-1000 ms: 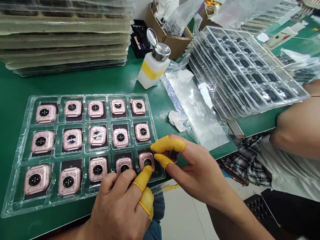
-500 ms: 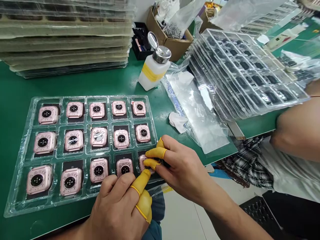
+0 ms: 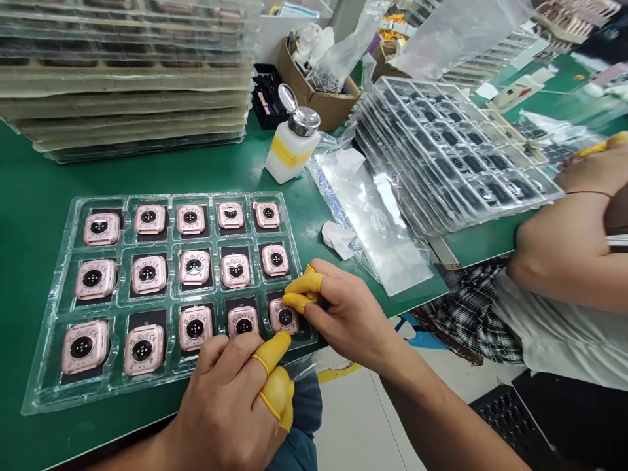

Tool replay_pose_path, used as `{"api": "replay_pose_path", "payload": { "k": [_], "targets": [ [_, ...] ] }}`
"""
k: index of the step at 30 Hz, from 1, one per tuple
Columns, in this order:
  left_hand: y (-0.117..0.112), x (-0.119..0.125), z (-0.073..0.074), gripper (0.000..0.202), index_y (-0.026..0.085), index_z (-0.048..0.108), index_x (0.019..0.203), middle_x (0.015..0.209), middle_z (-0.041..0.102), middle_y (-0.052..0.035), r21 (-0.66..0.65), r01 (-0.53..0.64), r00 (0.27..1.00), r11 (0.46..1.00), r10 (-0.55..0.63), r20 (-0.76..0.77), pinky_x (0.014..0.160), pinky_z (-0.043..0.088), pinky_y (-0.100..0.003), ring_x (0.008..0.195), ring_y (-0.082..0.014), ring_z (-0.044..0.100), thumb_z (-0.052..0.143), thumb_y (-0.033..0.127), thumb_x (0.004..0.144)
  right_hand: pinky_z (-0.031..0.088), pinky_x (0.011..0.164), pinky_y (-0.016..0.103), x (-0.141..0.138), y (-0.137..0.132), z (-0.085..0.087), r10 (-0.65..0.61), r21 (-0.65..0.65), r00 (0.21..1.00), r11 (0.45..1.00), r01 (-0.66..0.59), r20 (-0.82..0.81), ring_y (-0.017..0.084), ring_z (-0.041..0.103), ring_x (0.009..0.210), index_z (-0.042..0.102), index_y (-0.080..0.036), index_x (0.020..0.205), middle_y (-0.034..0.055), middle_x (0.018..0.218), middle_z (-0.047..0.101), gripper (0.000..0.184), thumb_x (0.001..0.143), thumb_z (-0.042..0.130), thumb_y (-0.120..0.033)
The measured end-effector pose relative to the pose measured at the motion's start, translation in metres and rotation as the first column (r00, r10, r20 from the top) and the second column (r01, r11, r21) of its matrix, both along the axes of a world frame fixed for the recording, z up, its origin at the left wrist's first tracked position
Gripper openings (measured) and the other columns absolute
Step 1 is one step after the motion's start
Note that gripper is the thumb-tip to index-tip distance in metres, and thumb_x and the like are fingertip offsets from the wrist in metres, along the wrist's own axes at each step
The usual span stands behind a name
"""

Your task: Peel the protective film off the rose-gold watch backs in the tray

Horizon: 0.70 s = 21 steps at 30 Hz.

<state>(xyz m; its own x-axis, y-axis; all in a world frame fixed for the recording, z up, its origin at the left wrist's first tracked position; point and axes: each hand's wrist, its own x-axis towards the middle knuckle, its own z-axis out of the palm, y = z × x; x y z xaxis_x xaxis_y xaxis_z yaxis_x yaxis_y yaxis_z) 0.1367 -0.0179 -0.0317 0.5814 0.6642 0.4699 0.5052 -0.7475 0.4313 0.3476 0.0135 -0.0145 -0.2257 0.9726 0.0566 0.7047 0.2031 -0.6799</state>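
A clear plastic tray [image 3: 59, 294] holds pink smartwatch cases in rows, lying back side up with black round sensors showing. At its near right corner lies one smartwatch [image 3: 284, 316] in its pocket. The thumb and forefinger of my right hand [image 3: 338, 307] are closed at the upper right corner of that smartwatch, in yellow finger cots. My left hand [image 3: 235, 392] is curled over the tray's front edge. Its yellow-covered forefinger points at the lower edge of the same smartwatch, and its thumb is bent underneath. Whatever the left fingers pinch, if anything, is hidden.
Stacked trays [image 3: 137, 104] stand at the back left. A white pump bottle [image 3: 289, 147] is behind the tray, near a cardboard box [image 3: 318, 98]. Plastic bags [image 3: 377, 222] and another tray stack [image 3: 451, 150] lie to the right. A co-worker's arm [image 3: 564, 229] reaches in there.
The view has shifted slightly. My left forefinger and right fingers have drawn apart, uncovering more of the corner smartwatch. The co-worker's hand has come into view at the right.
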Motion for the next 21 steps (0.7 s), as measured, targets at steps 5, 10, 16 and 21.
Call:
{"api": "replay_pose_path", "payload": {
  "k": [5,10,16,21],
  "targets": [
    [0.007,-0.008,0.014,0.014,0.023,0.072,0.092,0.094,0.078,-0.0067,-0.096,0.007,1.0,0.995,-0.007,-0.001,0.083,0.053,-0.039,0.09,-0.0243,0.069,0.066,0.035,0.091,0.047,0.069,0.032,-0.004,-0.029,0.012,0.011,0.119,0.987,0.993,0.008,-0.16,0.018,0.057,0.079,0.067,-0.023,0.114,0.002,0.087,0.059,0.015,0.1,0.06,-0.021],
    [0.0,-0.035,0.026,0.009,0.023,0.071,0.093,0.081,0.076,-0.0021,-0.281,-0.003,1.0,0.96,0.007,0.015,0.068,0.055,-0.03,0.074,-0.019,0.07,0.062,0.026,0.093,0.048,0.07,0.036,-0.026,-0.058,0.015,0.273,0.133,0.95,0.958,-0.254,-0.149,0.022,0.055,0.082,0.063,-0.02,0.121,0.0066,0.091,0.063,0.028,0.094,0.07,-0.023],
    [0.003,-0.056,0.039,0.016,0.025,0.071,0.089,0.072,0.075,0.0053,-0.523,-0.021,0.987,0.852,0.1,0.123,0.048,0.05,-0.021,0.056,-0.0119,0.067,0.058,0.017,0.092,0.043,0.058,0.029,-0.039,-0.054,0.016,0.149,0.032,0.949,0.989,-0.146,-0.276,0.016,0.053,0.068,0.067,-0.023,0.099,-0.0006,0.072,0.057,0.016,0.092,0.063,-0.009],
    [0.009,-0.058,0.041,0.023,0.027,0.071,0.078,0.059,0.067,0.0078,-0.663,0.007,0.978,0.749,0.133,0.161,0.037,0.04,-0.018,0.044,-0.0095,0.058,0.053,0.014,0.086,0.049,0.063,0.029,-0.037,-0.052,0.021,0.126,-0.024,0.953,0.99,-0.138,-0.275,0.017,0.059,0.077,0.068,-0.025,0.11,0.0013,0.085,0.063,0.023,0.091,0.068,-0.012]
  ]
}}
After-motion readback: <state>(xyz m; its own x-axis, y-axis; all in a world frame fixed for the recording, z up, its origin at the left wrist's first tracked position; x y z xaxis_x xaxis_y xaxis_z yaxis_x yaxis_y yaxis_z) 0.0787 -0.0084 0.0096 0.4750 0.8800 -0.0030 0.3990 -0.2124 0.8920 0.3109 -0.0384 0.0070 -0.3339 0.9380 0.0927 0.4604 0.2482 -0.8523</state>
